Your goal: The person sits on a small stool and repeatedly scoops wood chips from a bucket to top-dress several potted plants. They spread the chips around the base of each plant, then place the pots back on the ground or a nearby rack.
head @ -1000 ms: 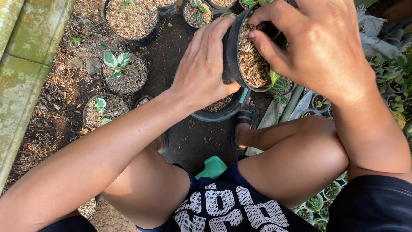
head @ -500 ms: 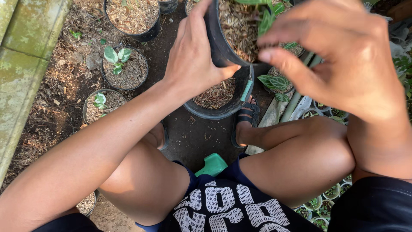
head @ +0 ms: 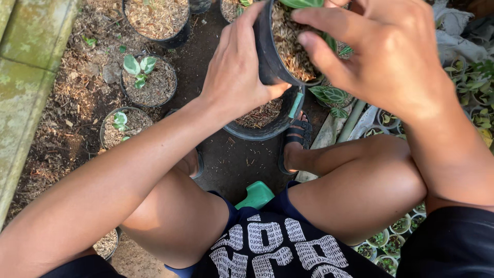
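Raised closer, round black plastic pot (head: 267, 56) brims with coarse, fibrous husk (head: 290, 46).

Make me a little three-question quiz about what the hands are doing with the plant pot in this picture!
1. True or false: the left hand grips the outer wall of the round black plastic pot filled with brown husk mix.
2. Where are the right hand's fingers?
A. On the ground
B. Over the pot's open top
C. On the knee
3. Fill in: on the ground at left, a small black pot holds a seedling with pale green ____.

Key: 1 true; 2 B; 3 leaves.
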